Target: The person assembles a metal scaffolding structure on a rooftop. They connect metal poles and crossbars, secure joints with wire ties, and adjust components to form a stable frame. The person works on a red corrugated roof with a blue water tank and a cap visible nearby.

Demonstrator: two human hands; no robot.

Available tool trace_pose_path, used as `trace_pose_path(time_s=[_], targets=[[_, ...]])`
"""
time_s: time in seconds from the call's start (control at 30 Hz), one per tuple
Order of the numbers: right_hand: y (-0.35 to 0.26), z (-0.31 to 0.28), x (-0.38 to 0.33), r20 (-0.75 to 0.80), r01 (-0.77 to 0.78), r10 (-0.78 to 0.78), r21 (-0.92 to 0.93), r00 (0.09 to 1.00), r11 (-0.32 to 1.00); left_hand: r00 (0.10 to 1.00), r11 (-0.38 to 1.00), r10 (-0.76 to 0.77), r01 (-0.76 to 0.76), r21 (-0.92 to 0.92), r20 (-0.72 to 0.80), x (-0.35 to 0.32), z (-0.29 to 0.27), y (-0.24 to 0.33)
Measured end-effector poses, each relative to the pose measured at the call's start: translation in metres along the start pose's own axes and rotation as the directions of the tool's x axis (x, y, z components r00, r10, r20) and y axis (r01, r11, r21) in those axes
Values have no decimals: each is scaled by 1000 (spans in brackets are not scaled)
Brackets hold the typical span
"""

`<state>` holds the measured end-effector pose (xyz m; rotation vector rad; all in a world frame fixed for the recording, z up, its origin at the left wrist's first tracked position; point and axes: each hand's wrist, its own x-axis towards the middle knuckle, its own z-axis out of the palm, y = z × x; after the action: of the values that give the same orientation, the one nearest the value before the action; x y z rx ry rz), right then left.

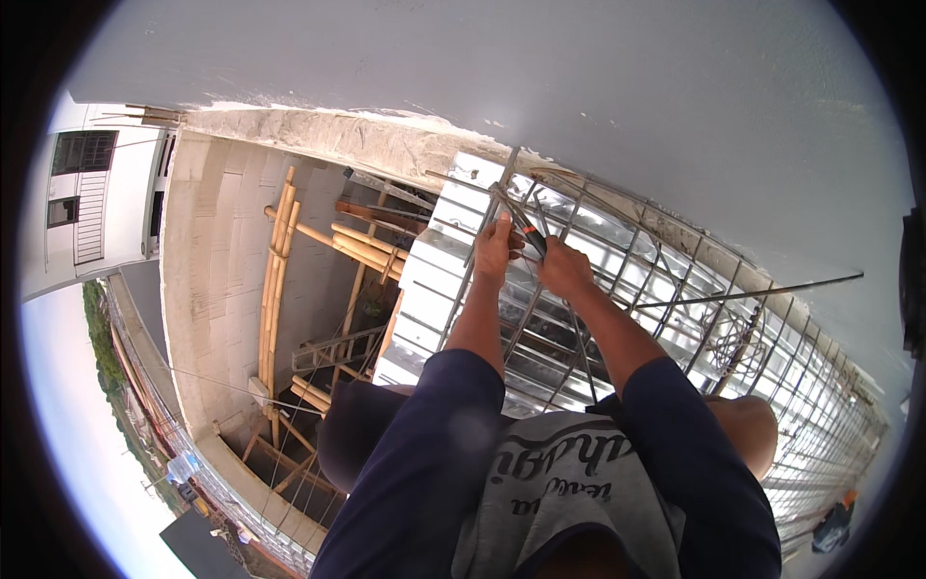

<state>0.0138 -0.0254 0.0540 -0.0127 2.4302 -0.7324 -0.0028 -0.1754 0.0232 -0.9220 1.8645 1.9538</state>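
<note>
My right hand [567,269] is closed around pincers [531,234] with black and orange grips. Their jaws reach up and left to a crossing of steel bars near the grey wall. My left hand [494,253] is closed just left of the pincers, thumb pointing up, close to the same bars; what its fingers pinch is too small to make out. Under both hands lies a rebar grid [526,323] over shiny metal decking [434,256].
A grey wall [617,87] rises ahead. A loose bar [772,292] slants across the grid at right, near a tangle of wire [733,343]. Left of the decking edge is a deep opening with bamboo poles [280,280] and a concrete beam [188,289]. A dark bundle [834,526] lies at far right.
</note>
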Motion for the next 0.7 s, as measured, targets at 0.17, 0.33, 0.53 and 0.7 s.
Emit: trace_pose_path(time_s=[0.17,0.33,0.53,0.7], targets=[[34,-1,2,2,-17,17,2,1000,1000,988,995,-55,42,94,143,7,25,16],[40,-64,-30,387,-241,85,374,918,895,907,439,417,-252,862,53,49,1,13],[90,9,-45,71,-185,184,4,980,983,823,-495,390,-191,848,413,103,-109,113],[75,-33,-69,-172,-349,318,-194,932,917,970,820,-168,38,572,177,17,-48,222]])
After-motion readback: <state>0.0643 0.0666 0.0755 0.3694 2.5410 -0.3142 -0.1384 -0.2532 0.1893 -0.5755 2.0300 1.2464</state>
